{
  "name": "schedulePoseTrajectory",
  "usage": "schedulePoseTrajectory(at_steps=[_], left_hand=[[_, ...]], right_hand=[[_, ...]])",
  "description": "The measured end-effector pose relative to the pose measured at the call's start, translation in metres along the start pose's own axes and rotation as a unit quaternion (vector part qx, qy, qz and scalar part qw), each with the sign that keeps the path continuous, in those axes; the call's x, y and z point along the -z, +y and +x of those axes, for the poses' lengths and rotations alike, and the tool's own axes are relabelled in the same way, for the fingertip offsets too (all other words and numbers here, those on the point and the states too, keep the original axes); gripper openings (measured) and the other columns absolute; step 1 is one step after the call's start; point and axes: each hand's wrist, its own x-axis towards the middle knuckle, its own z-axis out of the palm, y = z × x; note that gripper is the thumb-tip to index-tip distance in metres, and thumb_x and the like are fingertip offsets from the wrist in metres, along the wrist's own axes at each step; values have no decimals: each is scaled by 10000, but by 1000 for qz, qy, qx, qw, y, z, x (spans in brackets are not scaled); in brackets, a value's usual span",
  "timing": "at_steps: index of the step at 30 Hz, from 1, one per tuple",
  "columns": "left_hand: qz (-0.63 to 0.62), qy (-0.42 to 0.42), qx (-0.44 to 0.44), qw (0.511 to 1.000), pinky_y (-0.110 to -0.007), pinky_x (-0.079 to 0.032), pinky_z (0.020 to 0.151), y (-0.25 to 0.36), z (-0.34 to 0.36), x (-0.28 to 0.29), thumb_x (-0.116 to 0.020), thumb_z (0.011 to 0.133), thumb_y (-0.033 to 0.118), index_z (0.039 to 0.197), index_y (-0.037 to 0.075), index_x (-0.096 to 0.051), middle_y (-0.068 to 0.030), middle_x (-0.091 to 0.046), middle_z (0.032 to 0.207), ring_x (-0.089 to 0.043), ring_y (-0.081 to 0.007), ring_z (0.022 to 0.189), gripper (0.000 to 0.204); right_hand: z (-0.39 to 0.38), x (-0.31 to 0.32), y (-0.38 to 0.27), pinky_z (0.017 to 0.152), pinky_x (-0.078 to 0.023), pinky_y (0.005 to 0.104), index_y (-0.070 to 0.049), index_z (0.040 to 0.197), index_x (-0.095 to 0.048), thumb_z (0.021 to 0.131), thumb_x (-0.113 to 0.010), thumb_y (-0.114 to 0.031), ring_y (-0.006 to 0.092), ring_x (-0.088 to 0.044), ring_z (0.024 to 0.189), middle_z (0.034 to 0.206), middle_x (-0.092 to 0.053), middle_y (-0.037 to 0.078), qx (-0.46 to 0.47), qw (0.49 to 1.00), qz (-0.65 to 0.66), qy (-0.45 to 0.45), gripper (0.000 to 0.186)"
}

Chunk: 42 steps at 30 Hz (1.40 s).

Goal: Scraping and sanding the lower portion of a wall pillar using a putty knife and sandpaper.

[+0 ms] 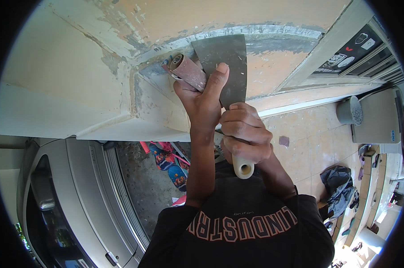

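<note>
My right hand (246,131) is wrapped around the pale handle (243,169) of a wide putty knife, its hollow handle end pointing towards me. The knife's broad grey blade (233,51) reaches up to the patchy wall, its far edge at a white and grey filler band (273,31). My left hand (199,105) is closed around a rolled piece of reddish-brown sandpaper (189,73). Its thumb lies along the face of the blade, and its other fingers are mostly hidden behind the roll and blade.
A recessed corner (132,85) juts on the left. Below it stand a silver car (77,187) and pink and blue items (168,165). On the right are a barred window (353,51), a grey bucket (350,110), a black plastic bag (335,178) and a small reddish square (284,141) on the tiled floor.
</note>
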Motion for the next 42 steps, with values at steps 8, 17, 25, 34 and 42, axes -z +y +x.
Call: schedulePoseTrajectory(at_steps=[8, 17, 25, 34, 42], left_hand=[[24, 7, 86, 996, -206, -334, 428, 11, 1, 7, -707, 840, 63, 777, 71, -582, 35, -551, 678, -461, -31, 518, 139], [-9, -21, 1, 1000, -200, -367, 468, 7, -1, 3, -698, 845, 74, 819, 51, -577, 26, -567, 741, -506, -48, 576, 126], [-42, 40, 93, 994, -209, -396, 522, 18, 4, -4, -677, 847, 54, 808, 54, -569, 19, -575, 764, -508, -45, 610, 115], [-11, 76, 168, 983, -220, -410, 541, 33, -5, -13, -666, 841, 42, 783, 54, -558, 27, -561, 721, -502, -41, 610, 123], [-73, 46, 192, 978, -228, -407, 500, 29, -6, -12, -664, 845, 32, 775, 59, -545, 29, -550, 717, -508, -42, 598, 141]], right_hand=[[31, 7, -18, 719, -495, 410, -59, 630, -464, 529, -692, 41, 239, -583, 653, 675, -559, 65, -40, 999, 28, -5, 269], [12, -2, 0, 715, -461, 352, -69, 649, -448, 485, -640, -145, 232, -550, 701, 736, -471, 52, 22, 1000, 6, -21, 264], [42, 10, -20, 676, -464, 386, -48, 639, -455, 550, -707, 5, 236, -561, 636, 654, -538, 69, -42, 998, 39, -36, 272], [25, -5, -14, 659, -466, 405, -38, 658, -471, 557, -702, 61, 245, -568, 630, 644, -533, 68, -13, 999, 13, 35, 271], [31, 8, -15, 653, -469, 403, -43, 652, -466, 544, -649, 102, 238, -558, 615, 632, -530, 68, -26, 999, 29, 28, 257]])
